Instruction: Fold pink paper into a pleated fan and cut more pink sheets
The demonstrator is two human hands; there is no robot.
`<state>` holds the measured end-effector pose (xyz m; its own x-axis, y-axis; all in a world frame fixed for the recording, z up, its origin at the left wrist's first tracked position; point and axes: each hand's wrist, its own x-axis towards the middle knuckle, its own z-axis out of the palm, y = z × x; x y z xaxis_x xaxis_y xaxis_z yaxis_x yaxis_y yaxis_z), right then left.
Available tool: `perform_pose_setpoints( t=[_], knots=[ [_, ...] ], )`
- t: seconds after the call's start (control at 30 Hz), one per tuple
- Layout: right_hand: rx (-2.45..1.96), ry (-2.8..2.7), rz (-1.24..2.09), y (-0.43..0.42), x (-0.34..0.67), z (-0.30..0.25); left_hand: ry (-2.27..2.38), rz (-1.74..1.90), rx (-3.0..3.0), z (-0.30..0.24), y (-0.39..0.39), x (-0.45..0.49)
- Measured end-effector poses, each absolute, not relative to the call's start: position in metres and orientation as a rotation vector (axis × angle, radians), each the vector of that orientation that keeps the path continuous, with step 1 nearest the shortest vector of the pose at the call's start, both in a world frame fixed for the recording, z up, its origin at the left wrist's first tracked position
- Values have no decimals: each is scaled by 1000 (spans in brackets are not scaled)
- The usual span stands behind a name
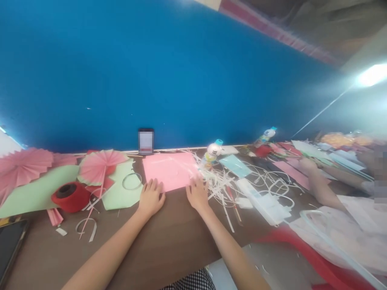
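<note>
A sheet of pink paper (169,171) lies flat on the brown table (169,237) in front of me. My left hand (152,197) rests palm down at its lower left corner, fingers stretched out and partly over the edge. At the lower right corner, my right hand (198,192) lies flat with its fingers spread, slightly blurred. Neither hand grips anything. Just right of my right hand is a tangle of white paper strips (219,181). Left of my left hand lies green paper (116,197) with a ring-shaped strip on it.
Pleated pink paper fans (101,166) and a red spool of thread (71,197) are at left. A phone (146,141) leans on the blue wall. A glue bottle (212,153) and a white power strip (263,203) stand right. Another person's arm (323,187) reaches over papers.
</note>
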<state>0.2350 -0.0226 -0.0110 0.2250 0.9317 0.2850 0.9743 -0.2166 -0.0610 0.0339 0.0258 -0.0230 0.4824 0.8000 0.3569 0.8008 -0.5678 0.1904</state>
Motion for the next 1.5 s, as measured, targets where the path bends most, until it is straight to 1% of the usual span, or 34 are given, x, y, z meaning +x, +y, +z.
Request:
perform_pose_setpoints(
  t=[0.07,0.1,0.27,0.33,0.37,0.47,0.57,0.6,0.67,0.73,0.83,0.93,1.03,1.1,1.17,1.27,1.33,1.4,1.47,1.5],
  knots=[
    [-2314,-1736,-278,-11,230,-9,-1459,-660,-2694,-23,25,36],
    [-2252,-1812,-242,-4,223,-8,-1458,-669,-2691,-22,25,37],
    [-1526,-2434,132,45,186,-4,-1473,-697,-2697,-18,24,37],
    [-1404,-2508,234,64,192,1,-1488,-711,-2704,-15,24,37],
    [-1437,-2488,237,72,200,5,-1483,-719,-2712,-14,24,37],
    [-1864,-2094,52,91,228,13,-1474,-775,-2734,-14,26,38],
    [-2028,-1839,-84,90,230,8,-1502,-873,-2763,-16,29,37],
    [-2016,-1882,-74,84,223,2,-1533,-934,-2759,-17,31,36],
    [-1922,-2083,64,69,202,-11,-1624,-1106,-2704,-18,33,32],
    [-1924,-2120,141,54,183,-23,-1673,-1274,-2638,-18,35,28],
    [-1940,-2087,153,42,169,-31,-1507,-1422,-2687,-17,35,24],
    [-1915,-2051,179,41,167,-27,-1387,-1596,-2688,-16,33,23],
    [-1873,-1917,313,46,169,-11,-1531,-1745,-2537,-15,32,21],
    [-1806,-1791,510,52,176,8,-1656,-1828,-2408,-16,31,18],
    [-1755,-1753,540,57,188,34,-1717,-1898,-2353,-16,31,14],
    [-1728,-1637,490,54,208,80,-1722,-1987,-2483,-15,33,10],
    [-1667,-1419,367,41,212,105,-1802,-2198,-2540,-13,37,10],
    [-1518,-1348,296,21,206,120,-1946,-2626,-2514,-10,43,10],
    [-1396,-1572,421,0,195,120,-2043,-3134,-2475,-9,49,6],
    [-1367,-1690,517,-8,190,114,-2055,-3325,-2488,-9,52,2]
  ],
)
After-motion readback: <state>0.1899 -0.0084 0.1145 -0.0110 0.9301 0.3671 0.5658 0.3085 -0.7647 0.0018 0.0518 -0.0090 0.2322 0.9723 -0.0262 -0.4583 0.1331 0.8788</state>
